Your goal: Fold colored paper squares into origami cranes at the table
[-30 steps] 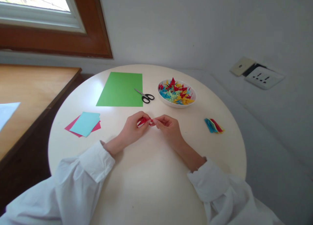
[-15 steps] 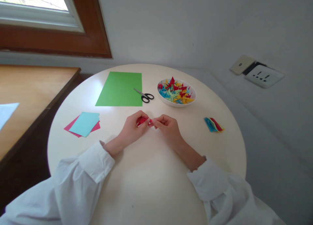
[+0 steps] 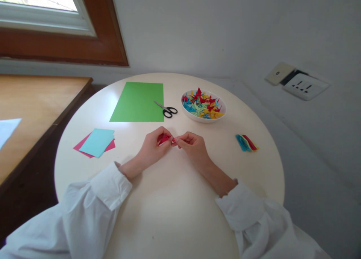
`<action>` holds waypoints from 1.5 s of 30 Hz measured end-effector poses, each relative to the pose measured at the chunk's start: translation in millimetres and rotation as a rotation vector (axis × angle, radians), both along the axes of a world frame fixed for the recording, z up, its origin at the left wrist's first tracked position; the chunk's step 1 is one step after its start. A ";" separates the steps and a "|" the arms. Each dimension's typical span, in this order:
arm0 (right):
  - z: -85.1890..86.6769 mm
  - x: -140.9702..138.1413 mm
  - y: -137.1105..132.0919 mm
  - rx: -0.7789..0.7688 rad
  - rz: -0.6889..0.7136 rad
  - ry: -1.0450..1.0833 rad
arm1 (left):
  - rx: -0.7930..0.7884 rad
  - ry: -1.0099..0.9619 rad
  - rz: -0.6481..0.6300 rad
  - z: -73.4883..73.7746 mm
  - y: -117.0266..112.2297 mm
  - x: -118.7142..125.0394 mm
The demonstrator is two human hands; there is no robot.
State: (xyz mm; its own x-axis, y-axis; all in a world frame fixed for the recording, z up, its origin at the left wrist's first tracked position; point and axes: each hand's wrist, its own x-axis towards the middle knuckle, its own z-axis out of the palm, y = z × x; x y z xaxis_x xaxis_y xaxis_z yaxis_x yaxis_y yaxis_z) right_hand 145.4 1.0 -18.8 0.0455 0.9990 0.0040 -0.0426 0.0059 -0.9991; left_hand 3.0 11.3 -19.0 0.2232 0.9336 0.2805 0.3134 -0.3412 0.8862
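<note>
Between my two hands, just above the middle of the white round table, is a small piece of folded red paper, mostly hidden by fingers. My left hand pinches it from the left, its thumb and fingertips closed on the paper. From the other side my right hand grips the paper's right end between thumb and curled fingers. The fingertips of both hands nearly meet. Behind the hands lie scissors with black handles, their blades over a green paper sheet.
A white bowl full of colourful folded paper cranes stands at the back right. Flat folded papers in blue, red and yellow lie at the right. Light blue and red paper squares overlap at the left. A wooden desk adjoins the left side.
Both hands stay in nearly the same place, still pinching the red paper. The red paper shows only a very slight shift in the fingers.
</note>
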 end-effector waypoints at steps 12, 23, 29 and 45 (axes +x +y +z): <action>-0.3 -1.2 0.2 -0.001 0.001 0.014 | -0.012 -0.002 -0.006 -2.1 -0.3 -0.1; -0.8 -1.7 0.0 0.002 -0.009 0.040 | 0.005 0.013 0.002 0.8 -0.2 0.6; -2.7 -2.0 0.1 0.002 -0.014 0.071 | 0.015 0.028 0.023 2.3 -0.2 0.7; -2.2 -1.9 1.4 -0.019 0.033 0.133 | 0.023 0.009 0.075 1.7 1.2 0.4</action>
State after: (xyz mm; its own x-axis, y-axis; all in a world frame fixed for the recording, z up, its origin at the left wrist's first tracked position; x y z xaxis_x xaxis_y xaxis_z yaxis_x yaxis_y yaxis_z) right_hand 143.6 2.3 -21.0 0.0120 0.9998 -0.0184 -0.1743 -0.0161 -0.9846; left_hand 3.3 12.5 -17.3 0.1558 0.9409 0.3007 0.3469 -0.3371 0.8752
